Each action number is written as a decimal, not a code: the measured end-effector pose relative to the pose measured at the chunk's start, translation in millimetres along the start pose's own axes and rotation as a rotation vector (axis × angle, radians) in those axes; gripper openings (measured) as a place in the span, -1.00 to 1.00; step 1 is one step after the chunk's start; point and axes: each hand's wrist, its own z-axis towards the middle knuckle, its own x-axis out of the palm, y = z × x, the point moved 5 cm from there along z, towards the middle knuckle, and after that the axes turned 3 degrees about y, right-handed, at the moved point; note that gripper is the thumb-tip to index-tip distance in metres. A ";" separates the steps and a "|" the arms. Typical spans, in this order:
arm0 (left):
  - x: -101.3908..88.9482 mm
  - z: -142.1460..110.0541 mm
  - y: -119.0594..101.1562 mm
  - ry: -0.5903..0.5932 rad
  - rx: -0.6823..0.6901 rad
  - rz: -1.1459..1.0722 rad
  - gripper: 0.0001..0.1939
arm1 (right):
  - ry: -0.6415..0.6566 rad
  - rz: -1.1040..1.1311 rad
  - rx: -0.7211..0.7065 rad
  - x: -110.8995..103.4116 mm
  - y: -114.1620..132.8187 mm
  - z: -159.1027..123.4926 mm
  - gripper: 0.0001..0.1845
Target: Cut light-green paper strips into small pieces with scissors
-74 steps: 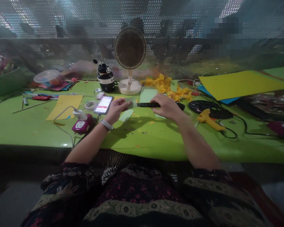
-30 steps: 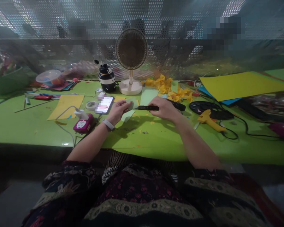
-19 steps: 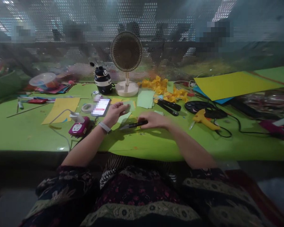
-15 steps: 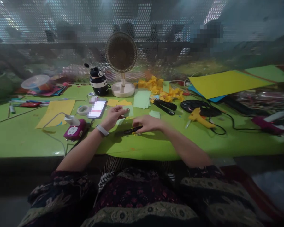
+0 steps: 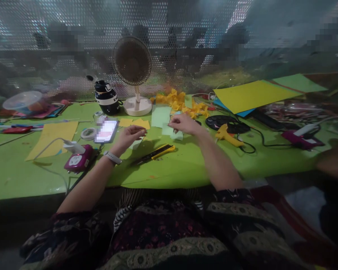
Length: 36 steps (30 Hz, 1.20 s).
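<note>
My left hand, with a pale watch strap at the wrist, hovers over the table with its fingers drawn together. Whether they grip anything is unclear. A pale green paper scrap shows beneath it. My right hand pinches a small pale green paper piece at its fingertips, above another green piece. Between and below the hands lies a yellow and black utility knife, touched by neither. The right hand mostly hides a black stapler.
A fan, black bottle and orange paper flowers stand behind. Left are a lit phone, tape roll and purple power adapter. A yellow glue gun lies right. Another person's arm enters at the right edge.
My right hand has let go of the utility knife, leaving it on the table, and has moved away to the right with a green paper piece. The view has shifted slightly.
</note>
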 end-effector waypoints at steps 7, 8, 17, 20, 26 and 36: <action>-45.0 17.7 13.5 -0.221 0.079 0.582 -0.61 | -0.055 -0.705 0.220 -23.2 -25.9 0.2 -0.77; -44.6 19.2 17.0 -0.208 0.071 0.622 -0.61 | -0.085 -0.737 0.228 -21.8 -22.4 -0.3 -0.76; -35.3 22.4 23.5 -0.132 0.075 0.551 -0.70 | -0.037 -0.656 0.060 10.6 10.5 -3.1 -0.71; -30.9 20.1 18.4 -0.067 -0.019 0.807 -0.67 | 0.031 -0.665 0.022 21.8 16.6 -4.1 -0.68; -19.9 18.1 16.5 0.074 -0.089 0.932 -0.76 | 0.099 -0.638 -0.046 36.9 22.9 -4.1 -0.71; -31.2 24.8 22.9 0.080 -0.065 0.817 -0.60 | 0.112 -0.250 0.022 85.7 20.3 31.0 -0.66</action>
